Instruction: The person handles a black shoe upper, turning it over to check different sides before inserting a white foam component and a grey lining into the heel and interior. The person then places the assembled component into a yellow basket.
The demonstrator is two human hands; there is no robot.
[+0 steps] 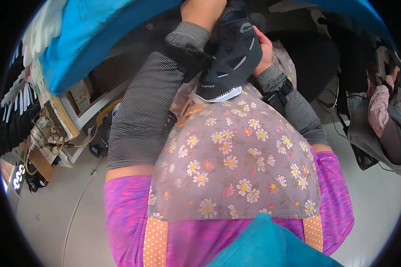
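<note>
A dark grey shoe upper (231,62) with cut-out slots, pale trim and a white zigzag-stitched lower edge hangs in front of me, over my flowered apron (236,155). My right hand (263,51) grips its right side, the thumb along the edge and the other fingers mostly hidden behind it. At the top rim of the view is my left hand (205,12), beside the upper's far end. Its fingers are cut off there, so their hold is not visible. Striped grey sleeves cover both forearms, with a black strap (278,95) at the right wrist.
Blue cloth (84,40) covers something at the upper left. Below it stand a worn wooden board (58,115) and a white frame (89,115). Many dark pieces hang at far left. On the right, another person's sleeve (378,111) shows beside a dark seat; cables cross the floor.
</note>
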